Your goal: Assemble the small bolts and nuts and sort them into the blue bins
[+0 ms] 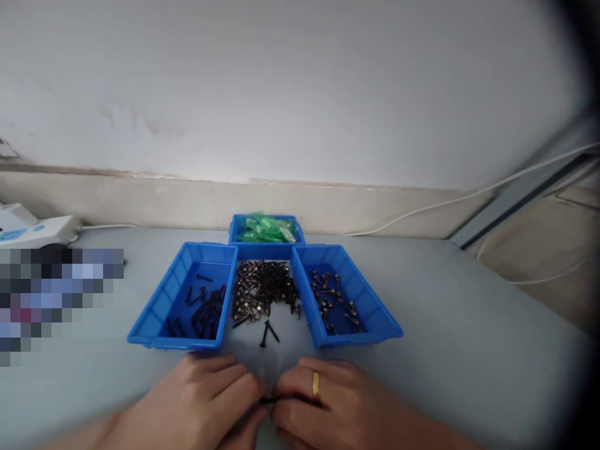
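My left hand [206, 397] and my right hand [323, 403], which wears a gold ring [316, 385], meet low in front, both closed. A thin dark piece that looks like a black screw [267, 400] spans the gap between their fingertips; most of it is hidden by the fingers. Just beyond lie two loose black screws [264, 335]. Behind them spreads a mixed pile [265, 287] of black screws and shorter metallic screws. The left blue bin [164, 300] contains several black screws, and the right blue bin [370, 306] several shorter metallic screws.
A third blue bin [267, 252] at the back contains green plastic bags [267, 228]. On the left are a white power strip [44, 232] and a pixelated patch. A white cable [422, 211] runs along the wall, near a slanted metal bar [506, 203] at right.
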A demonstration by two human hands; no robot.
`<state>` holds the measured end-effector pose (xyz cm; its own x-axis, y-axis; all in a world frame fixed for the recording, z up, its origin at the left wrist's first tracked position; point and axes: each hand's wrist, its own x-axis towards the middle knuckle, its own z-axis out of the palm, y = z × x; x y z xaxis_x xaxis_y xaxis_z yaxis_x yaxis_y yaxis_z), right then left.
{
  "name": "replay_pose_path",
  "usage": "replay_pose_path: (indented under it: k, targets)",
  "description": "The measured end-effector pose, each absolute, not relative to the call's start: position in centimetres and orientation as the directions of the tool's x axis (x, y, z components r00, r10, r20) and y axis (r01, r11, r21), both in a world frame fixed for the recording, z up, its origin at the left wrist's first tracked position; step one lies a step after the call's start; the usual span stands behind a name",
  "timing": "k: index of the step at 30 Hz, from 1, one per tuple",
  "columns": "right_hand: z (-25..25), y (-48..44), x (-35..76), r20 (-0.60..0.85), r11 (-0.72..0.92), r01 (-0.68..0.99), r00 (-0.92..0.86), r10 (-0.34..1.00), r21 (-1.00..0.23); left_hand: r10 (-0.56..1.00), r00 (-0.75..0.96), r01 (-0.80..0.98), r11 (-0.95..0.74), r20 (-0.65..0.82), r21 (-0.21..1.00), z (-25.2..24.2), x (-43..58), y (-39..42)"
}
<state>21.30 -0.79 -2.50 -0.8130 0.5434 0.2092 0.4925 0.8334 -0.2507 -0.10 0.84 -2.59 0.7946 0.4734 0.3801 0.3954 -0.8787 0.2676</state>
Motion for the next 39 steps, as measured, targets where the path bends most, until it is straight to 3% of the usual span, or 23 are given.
replay_pose_path:
  k: [16, 22, 33, 39]
  targets:
    - [-2.68, -0.58, 21.04, 0.267, 0.843, 0.472, -0.804, 0.532, -0.258, 0.462, 0.797, 0.393, -0.886, 0.389, 0.246, -2.81, -0.21, 0.83]
    - [-2.9, -0.89, 21.16, 0.28, 0.834, 0.485, -0.789, 0.547, -0.263, 0.45, 0.757, 0.406, -0.892, 0.475, 0.198, -2.59, 0.01, 1.04]
    - [-3.06, -0.85, 21.11, 0.31, 0.834, 0.491, -0.775, 0.551, -0.254, 0.514, 0.772, 0.44, -0.857, 0.375, 0.269, -2.46, 0.09, 1.03]
    - [-2.85, -0.83, 21.02, 0.306, 0.832, 0.49, -0.775, 0.553, -0.262, 0.51, 0.762, 0.447, -0.86, 0.4, 0.246, -2.64, -0.06, 1.0]
